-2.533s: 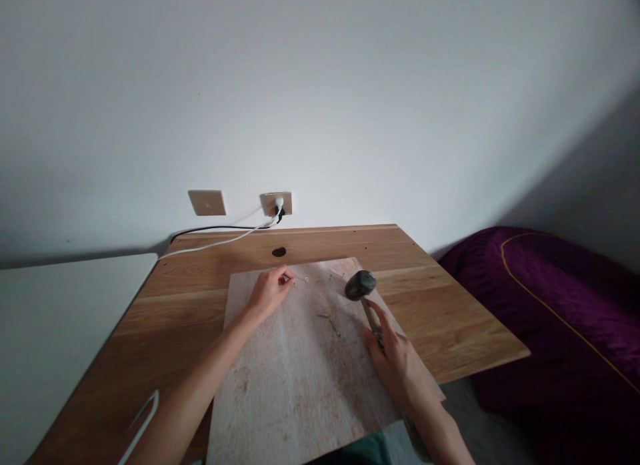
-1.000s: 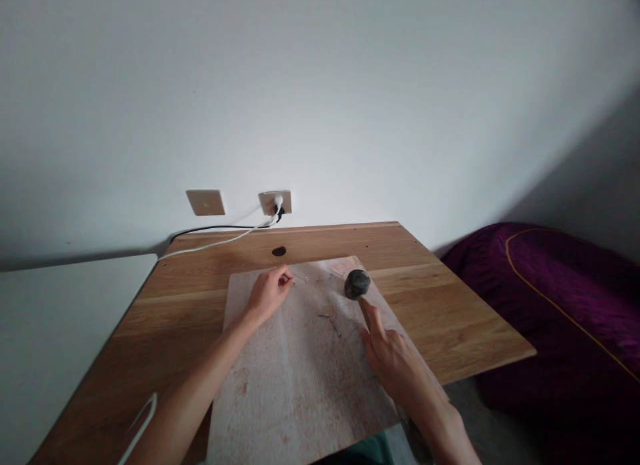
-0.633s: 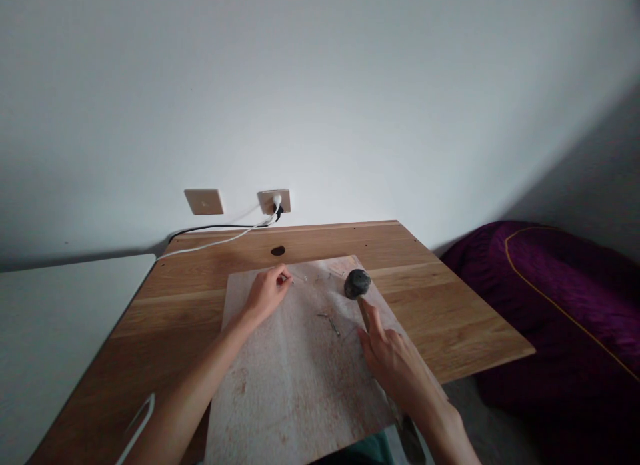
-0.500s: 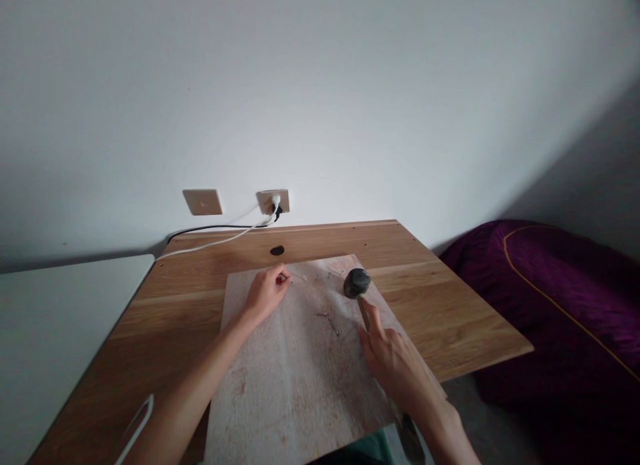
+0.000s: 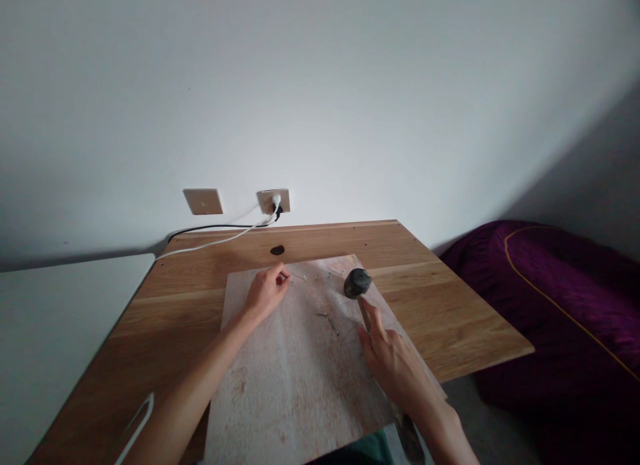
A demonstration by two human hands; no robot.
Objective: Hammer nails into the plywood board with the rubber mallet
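Observation:
A pale, worn wooden board (image 5: 280,385) lies on the table. Near its far edge, my left hand (image 5: 265,293) rests with thumb and forefinger pinched together; what is between the fingertips is too small to make out. Just right of those fingers, several small nails (image 5: 305,277) stand in a row across the board. My right hand (image 5: 395,358) is wrapped round the handle of a mallet with a black head (image 5: 357,283), held over the board's right side. Two loose nails (image 5: 333,325) lie mid-board, between my hands.
The wooden table (image 5: 450,318) has a dark cable hole (image 5: 277,250) behind the board. White and black cables run to a wall socket (image 5: 273,201). A white surface (image 5: 65,331) stands at left, a purple cushion-like seat (image 5: 560,298) at right.

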